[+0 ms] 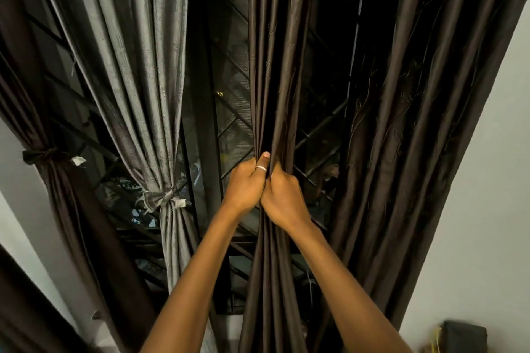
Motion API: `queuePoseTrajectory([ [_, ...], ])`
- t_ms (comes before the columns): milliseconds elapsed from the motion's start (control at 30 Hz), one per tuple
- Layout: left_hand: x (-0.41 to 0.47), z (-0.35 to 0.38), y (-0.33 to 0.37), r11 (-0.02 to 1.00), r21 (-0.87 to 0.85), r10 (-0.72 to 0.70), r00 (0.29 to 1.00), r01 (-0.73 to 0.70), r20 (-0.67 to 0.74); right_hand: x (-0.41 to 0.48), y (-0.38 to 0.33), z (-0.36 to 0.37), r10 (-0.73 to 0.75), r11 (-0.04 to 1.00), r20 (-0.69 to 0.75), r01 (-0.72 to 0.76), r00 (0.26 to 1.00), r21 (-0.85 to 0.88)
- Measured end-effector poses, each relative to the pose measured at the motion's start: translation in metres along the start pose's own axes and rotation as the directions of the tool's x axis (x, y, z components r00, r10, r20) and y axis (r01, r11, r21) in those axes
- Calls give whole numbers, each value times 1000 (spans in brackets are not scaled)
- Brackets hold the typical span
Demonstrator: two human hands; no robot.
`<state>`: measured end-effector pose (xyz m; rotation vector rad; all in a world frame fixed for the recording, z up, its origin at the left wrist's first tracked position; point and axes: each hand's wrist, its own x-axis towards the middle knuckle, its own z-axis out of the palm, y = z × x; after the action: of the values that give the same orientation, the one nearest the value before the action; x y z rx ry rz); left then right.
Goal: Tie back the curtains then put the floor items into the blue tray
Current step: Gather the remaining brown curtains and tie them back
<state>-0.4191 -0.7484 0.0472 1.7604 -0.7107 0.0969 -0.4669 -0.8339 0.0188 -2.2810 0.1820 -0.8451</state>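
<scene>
Hands [266, 189] hide gathered curtain [275, 80] waist.

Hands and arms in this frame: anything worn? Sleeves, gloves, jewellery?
Both forearms are bare as far as the frame shows: no sleeves, gloves, watch or bracelet visible. The left hand wears one plain silver-coloured ring on its thumb. The right hand shows no ring on the visible fingers.

Both bare forearms reach forward and upward, converging on the middle dark brown curtain [272, 112]. The left hand [247, 187] and right hand [282, 198] clench the gathered folds side by side, knuckles touching, the left slightly higher. The left thumb [263, 162] (bearing a pale ring) points up along the curtain's folds.
</scene>
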Motion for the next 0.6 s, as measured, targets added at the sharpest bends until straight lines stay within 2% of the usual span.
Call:
queuePoseTrajectory([
  [100,2,-5,-1,999,-6,-53,998,54,44,0,2,2,23,1000,80,-22,997,-6],
  [200,-1,-6,1,990,-106,-77,991,88,105,-3,5,4,-10,1000,115,11,993,-6],
  [333,0,4,4,999,49,9,1000,-8,-23,-4,8,12,20,1000,140,-22,990,11],
  [400,1,8,5,997,76,-23,998,27,-63,-3,10,12,0,1000,117,1,993,-3],
  [600,2,8,2,993,113,-37,998,43,-57,-7,16,10,-23,998,123,16,992,53],
])
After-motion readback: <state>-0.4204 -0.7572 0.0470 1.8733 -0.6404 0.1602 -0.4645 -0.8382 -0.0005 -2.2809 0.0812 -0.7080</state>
